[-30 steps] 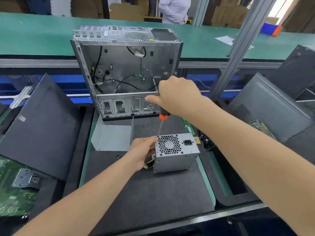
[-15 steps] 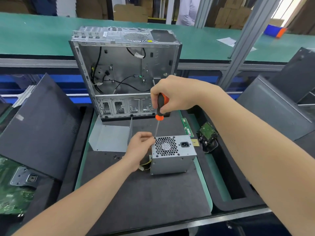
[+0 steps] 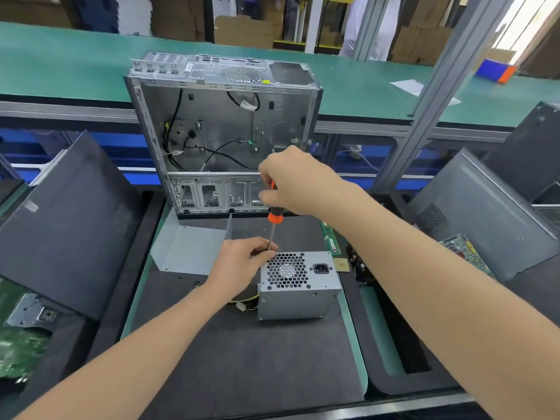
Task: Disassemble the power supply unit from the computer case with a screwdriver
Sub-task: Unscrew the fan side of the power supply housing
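While the power supply unit (image 3: 298, 298) lies on the mat (image 3: 242, 359) before the open case (image 3: 221, 125), my right hand (image 3: 291, 180) grips the screwdriver (image 3: 275, 218) and my left hand (image 3: 239, 262) pinches its shaft, to steady the tip.

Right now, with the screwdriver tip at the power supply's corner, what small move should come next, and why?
Probably twist the handle: the right hand grips the screwdriver, and the left hand pinches its shaft at a corner of the power supply unit, so the tip looks seated there.
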### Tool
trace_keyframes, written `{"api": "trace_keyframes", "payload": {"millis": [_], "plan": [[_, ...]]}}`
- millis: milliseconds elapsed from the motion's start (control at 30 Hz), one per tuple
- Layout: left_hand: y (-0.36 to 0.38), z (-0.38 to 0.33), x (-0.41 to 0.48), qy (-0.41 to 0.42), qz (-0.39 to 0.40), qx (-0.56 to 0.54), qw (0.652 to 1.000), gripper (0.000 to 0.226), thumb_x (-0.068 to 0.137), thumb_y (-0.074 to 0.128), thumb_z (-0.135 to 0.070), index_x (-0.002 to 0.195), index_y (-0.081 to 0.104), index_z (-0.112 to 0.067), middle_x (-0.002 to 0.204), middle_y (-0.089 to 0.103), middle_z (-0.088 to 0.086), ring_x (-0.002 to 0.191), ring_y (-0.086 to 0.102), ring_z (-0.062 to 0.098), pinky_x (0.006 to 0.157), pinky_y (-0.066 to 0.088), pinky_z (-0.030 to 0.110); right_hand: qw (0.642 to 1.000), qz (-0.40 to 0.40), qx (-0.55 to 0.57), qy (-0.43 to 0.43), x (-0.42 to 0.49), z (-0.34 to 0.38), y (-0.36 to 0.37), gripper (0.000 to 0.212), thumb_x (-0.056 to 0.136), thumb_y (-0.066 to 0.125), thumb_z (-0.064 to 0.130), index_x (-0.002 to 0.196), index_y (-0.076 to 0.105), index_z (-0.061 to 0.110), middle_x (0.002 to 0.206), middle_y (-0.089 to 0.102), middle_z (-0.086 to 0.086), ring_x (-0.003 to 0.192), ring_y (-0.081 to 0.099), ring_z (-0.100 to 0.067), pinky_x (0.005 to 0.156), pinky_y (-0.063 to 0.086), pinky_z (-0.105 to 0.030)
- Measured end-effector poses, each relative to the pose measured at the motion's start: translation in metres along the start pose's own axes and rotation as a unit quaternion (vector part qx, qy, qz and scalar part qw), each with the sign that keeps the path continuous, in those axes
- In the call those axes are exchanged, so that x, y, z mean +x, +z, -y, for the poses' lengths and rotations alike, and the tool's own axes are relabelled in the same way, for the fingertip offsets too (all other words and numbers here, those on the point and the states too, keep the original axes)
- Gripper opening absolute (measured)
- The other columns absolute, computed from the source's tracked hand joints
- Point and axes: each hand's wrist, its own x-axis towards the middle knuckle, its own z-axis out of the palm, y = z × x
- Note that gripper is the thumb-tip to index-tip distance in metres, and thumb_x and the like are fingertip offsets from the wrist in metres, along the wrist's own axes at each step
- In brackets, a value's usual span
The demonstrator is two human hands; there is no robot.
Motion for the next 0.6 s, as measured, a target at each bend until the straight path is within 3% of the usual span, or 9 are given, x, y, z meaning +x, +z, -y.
{"api": "trace_keyframes", "payload": {"millis": [67,167,300,400,467,533,600], "plan": [[0.001,0.0,0.0,0.001,-0.005,-0.001,1.0,0.01,0.095,0.076,-0.017,0.103,0.082,-0.02,0.095,0.078,-0.016,0.088,0.068,-0.01,0.079,0.045,0.002,0.995,0.032,0.037,-0.083,-0.003,-0.007,-0.008,0.012,0.09,0.071,0.026,0.089,0.064,0.017,0.088,0.062,0.005,0.087,0.062,-0.022,0.075,0.056,-0.041],[0.002,0.0,-0.002,0.002,-0.008,0.001,1.0,0.01,0.096,0.075,-0.017,0.104,0.081,-0.019,0.097,0.078,-0.016,0.089,0.068,-0.01,0.079,0.046,0.003,0.983,0.074,0.066,-0.157,-0.004,-0.014,-0.018,0.014,0.082,0.079,0.02,0.089,0.07,0.027,0.085,0.06,0.019,0.085,0.061,-0.008,0.079,0.056,-0.038],[0.003,-0.002,-0.004,-0.001,-0.024,0.001,1.0,0.009,0.096,0.075,-0.016,0.102,0.081,-0.017,0.094,0.078,-0.013,0.088,0.07,-0.003,0.078,0.049,0.007,0.978,0.099,0.076,-0.165,-0.002,-0.016,-0.021,0.03,0.076,0.078,0.015,0.098,0.066,0.031,0.089,0.061,0.02,0.089,0.061,-0.014,0.079,0.054,-0.041],[0.005,-0.005,-0.005,0.005,-0.034,0.02,0.999,0.008,0.097,0.074,-0.017,0.1,0.081,-0.018,0.091,0.079,-0.011,0.089,0.068,-0.004,0.075,0.046,0.004,0.993,0.049,0.031,-0.099,-0.004,-0.011,-0.012,0.027,0.084,0.074,0.044,0.091,0.059,0.023,0.083,0.059,0.01,0.078,0.059,-0.018,0.059,0.046,-0.035],[0.005,-0.006,-0.004,-0.001,-0.03,0.032,0.999,0.009,0.097,0.074,-0.019,0.101,0.081,-0.018,0.092,0.079,-0.011,0.09,0.067,-0.006,0.076,0.044,0.001,0.999,-0.016,-0.049,0.009,-0.003,0.0,-0.004,0.056,0.089,0.058,0.072,0.073,0.044,0.02,0.076,0.046,0.001,0.06,0.045,-0.019,0.049,0.031,-0.03],[0.004,-0.005,-0.003,-0.005,-0.021,0.033,0.999,0.009,0.097,0.074,-0.019,0.102,0.081,-0.018,0.091,0.078,-0.01,0.085,0.067,-0.005,0.075,0.045,0.002,0.994,-0.036,-0.084,0.065,-0.002,0.011,-0.001,0.062,0.095,0.049,0.071,0.068,0.034,0.018,0.073,0.039,-0.002,0.055,0.036,-0.019,0.047,0.025,-0.029],[0.002,-0.005,-0.003,-0.003,-0.009,0.029,1.0,0.008,0.097,0.074,-0.019,0.101,0.081,-0.018,0.092,0.078,-0.01,0.084,0.068,-0.004,0.076,0.047,0.004,0.997,-0.023,-0.062,0.051,0.003,0.007,0.002,0.051,0.099,0.058,0.053,0.071,0.039,0.014,0.076,0.043,-0.005,0.056,0.04,-0.021,0.047,0.027,-0.029]]}}
